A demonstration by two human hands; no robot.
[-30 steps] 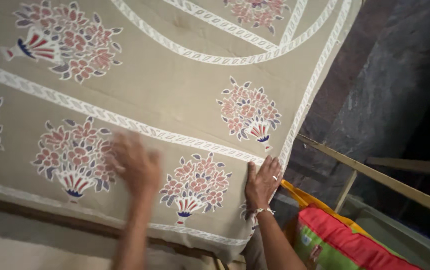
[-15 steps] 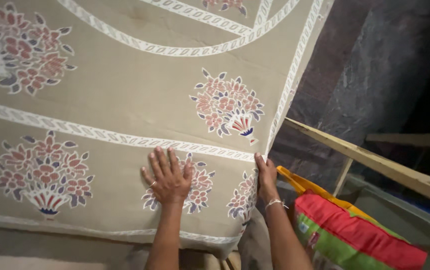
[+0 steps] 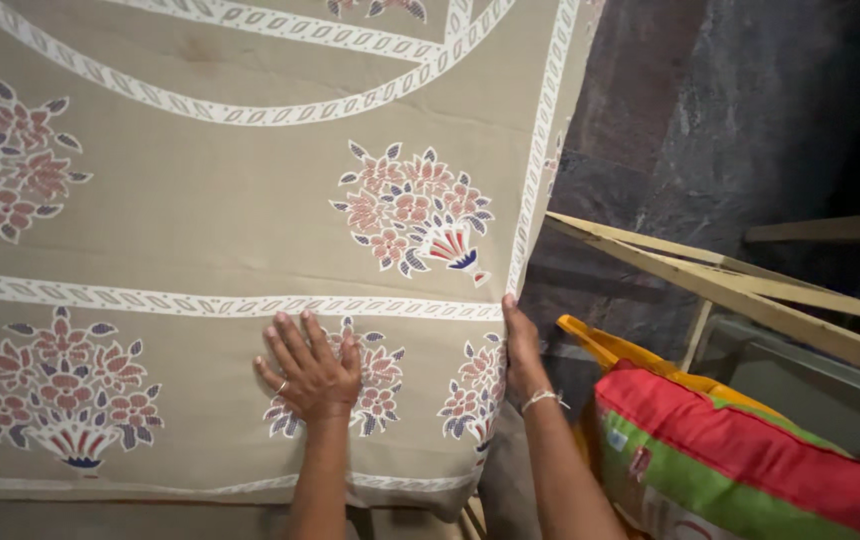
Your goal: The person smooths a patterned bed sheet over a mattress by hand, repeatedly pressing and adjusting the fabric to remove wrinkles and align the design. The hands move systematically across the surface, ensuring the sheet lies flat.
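Note:
A beige bedsheet (image 3: 230, 200) printed with red and blue flower bouquets and white leaf borders covers a mattress. My left hand (image 3: 308, 368) lies flat on the sheet near its front corner, fingers spread, a ring on one finger. My right hand (image 3: 522, 350) presses against the side of the corner, fingers along the sheet's edge, a thin bracelet at the wrist. Whether it grips the cloth is hidden.
A red, green and orange sack (image 3: 730, 460) stands just right of the corner. Pale wooden rails (image 3: 730, 285) run across the right side over a dark stone floor (image 3: 730, 120). A strip of floor shows below the sheet's front edge.
My left hand swept right across the sheet and settled flat near the corner. My right hand slid from the top of the corner down onto its side. The view shifted right.

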